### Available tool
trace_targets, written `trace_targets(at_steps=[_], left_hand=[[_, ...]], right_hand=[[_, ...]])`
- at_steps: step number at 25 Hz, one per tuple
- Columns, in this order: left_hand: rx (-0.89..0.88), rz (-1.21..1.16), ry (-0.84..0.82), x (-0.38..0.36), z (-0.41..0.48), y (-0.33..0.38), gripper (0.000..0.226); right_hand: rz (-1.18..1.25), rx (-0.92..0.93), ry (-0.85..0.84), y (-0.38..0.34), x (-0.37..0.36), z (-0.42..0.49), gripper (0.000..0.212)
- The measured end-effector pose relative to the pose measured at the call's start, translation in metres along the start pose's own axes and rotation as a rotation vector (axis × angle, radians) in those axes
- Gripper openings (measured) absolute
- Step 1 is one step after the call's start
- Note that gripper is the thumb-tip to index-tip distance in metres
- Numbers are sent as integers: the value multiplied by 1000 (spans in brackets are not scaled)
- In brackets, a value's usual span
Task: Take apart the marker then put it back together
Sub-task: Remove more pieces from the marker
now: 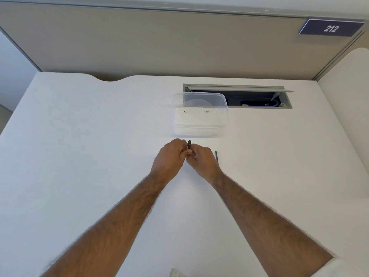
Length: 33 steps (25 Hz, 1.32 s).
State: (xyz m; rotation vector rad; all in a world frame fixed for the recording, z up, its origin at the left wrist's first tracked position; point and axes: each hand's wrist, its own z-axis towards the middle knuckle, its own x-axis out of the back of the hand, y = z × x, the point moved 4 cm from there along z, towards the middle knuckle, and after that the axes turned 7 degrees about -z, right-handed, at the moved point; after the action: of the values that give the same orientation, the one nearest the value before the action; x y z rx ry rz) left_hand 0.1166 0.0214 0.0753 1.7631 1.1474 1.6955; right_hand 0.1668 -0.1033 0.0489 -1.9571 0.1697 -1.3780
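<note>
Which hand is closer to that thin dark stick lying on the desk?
Right. The right hand is just beside the stick, which lies apart from it on its outer side. The left hand is farther, beyond the right hand; both hold the marker.

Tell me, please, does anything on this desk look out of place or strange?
Little stands out. A thin dark rod lies loose on the desk beside the right hand, apart from the marker that both hands hold. The cable hatch behind the clear container stands open. Nothing looks spilled or broken.
</note>
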Motion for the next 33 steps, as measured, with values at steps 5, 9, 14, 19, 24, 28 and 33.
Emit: trace_targets(at_steps=[5, 9, 14, 19, 24, 28, 33], left_hand=[[16, 24, -13, 0, -3, -5, 15], [42, -29, 13, 0, -7, -7, 19], [32, -210, 23, -2, -11, -13, 18], [-37, -262, 51, 1, -10, -13, 20], [-67, -191, 23, -2, -8, -13, 7], [-36, -138, -15, -4, -9, -14, 10], [-21, -176, -1, -4, -7, -12, 8]], right_hand=[[-62, 5, -47, 3, -10, -3, 15], [-63, 13, -34, -1, -10, -5, 24], [-31, 32, 45, 1, -8, -4, 28], [-55, 85, 82, 1, -4, -4, 18], [-128, 106, 82, 0, -5, -3, 17], [-153, 114, -8, 2, -6, -1, 19], [-92, 89, 38, 1, -1, -2, 15]])
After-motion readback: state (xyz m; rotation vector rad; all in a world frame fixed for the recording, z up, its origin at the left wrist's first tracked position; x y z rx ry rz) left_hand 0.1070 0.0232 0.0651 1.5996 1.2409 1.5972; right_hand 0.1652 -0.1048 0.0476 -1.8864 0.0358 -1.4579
